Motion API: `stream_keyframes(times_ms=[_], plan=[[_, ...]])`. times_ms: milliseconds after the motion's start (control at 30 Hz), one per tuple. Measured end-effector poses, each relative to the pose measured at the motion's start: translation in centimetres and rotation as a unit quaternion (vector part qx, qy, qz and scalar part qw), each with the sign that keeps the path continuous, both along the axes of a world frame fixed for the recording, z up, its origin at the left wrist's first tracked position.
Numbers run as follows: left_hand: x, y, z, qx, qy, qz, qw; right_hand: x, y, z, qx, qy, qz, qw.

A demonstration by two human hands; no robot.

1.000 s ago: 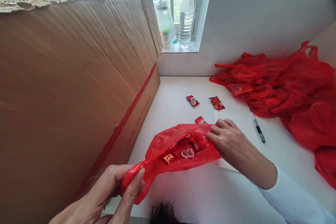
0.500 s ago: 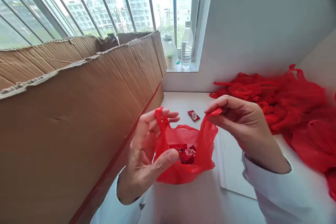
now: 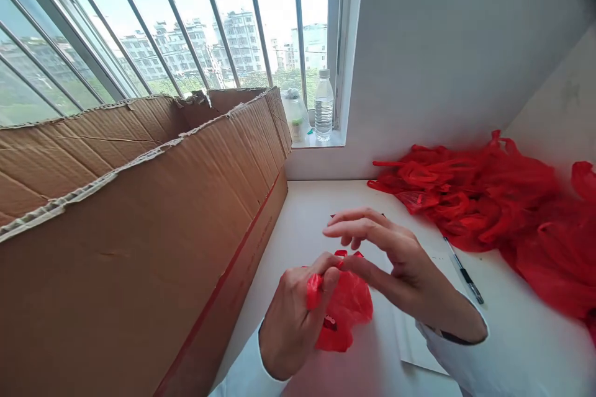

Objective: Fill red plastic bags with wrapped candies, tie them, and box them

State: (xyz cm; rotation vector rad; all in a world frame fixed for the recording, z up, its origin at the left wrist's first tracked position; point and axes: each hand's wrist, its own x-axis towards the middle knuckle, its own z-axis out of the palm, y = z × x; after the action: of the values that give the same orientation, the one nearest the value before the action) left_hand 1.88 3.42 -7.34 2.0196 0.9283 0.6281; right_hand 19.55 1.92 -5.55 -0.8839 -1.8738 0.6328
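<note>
A small red plastic bag (image 3: 354,299) hangs gathered at its top over the white table, with a dark printed packet (image 3: 330,322) showing through its side. My left hand (image 3: 295,316) is closed round the bag's handles, and a red loop sticks out between its fingers. Just to the right, my right hand (image 3: 403,263) has its fingers spread apart from the thumb. Its thumb tip is at the twisted handle by my left fingertips; whether it touches the plastic is hard to tell.
A tall cardboard box (image 3: 153,260) fills the left side. Red plastic bags (image 3: 493,192) lie heaped along the right wall. A pen (image 3: 467,278) and a white flat item (image 3: 419,347) lie on the table (image 3: 279,242). A water bottle (image 3: 324,108) stands on the windowsill.
The bag's two handles, held apart by both hands before, are now together in my left hand. My right hand has let go and its fingers have spread. The view has tilted up slightly.
</note>
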Motion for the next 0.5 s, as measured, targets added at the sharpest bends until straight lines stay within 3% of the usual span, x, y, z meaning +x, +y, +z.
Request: stream_keyframes(times_ms=[100, 167, 233, 300, 367, 433, 500], plan=[[-0.2, 0.5, 0.4, -0.057, -0.024, 0.019, 0.998, 0.7, 1.5, -2.0, -0.082, -0.005, 0.004, 0.997], [-0.2, 0.7, 0.3, -0.067, -0.041, 0.041, 0.996, 0.7, 2.2, -3.4, -0.148, 0.043, 0.03, 0.988], [-0.1, 0.8, -0.1, -0.097, -0.061, 0.064, 0.991, 0.5, 2.4, -4.2, -0.171, 0.106, -0.007, 0.98], [-0.2, 1.0, -0.5, -0.154, -0.089, 0.077, 0.981, 0.4, 1.8, -4.3, -0.142, 0.135, -0.063, 0.979], [-0.5, 1.3, -0.7, -0.238, -0.122, 0.049, 0.962, 0.3, 0.7, -3.6, -0.088, 0.122, -0.068, 0.986], [-1.1, 1.8, -0.6, -0.302, -0.139, -0.014, 0.943, 0.4, -0.6, -2.6, -0.039, 0.053, 0.006, 0.998], [-1.6, 2.0, -0.4, -0.306, -0.122, -0.081, 0.941, 0.5, -1.8, -1.8, -0.019, -0.052, 0.109, 0.992]])
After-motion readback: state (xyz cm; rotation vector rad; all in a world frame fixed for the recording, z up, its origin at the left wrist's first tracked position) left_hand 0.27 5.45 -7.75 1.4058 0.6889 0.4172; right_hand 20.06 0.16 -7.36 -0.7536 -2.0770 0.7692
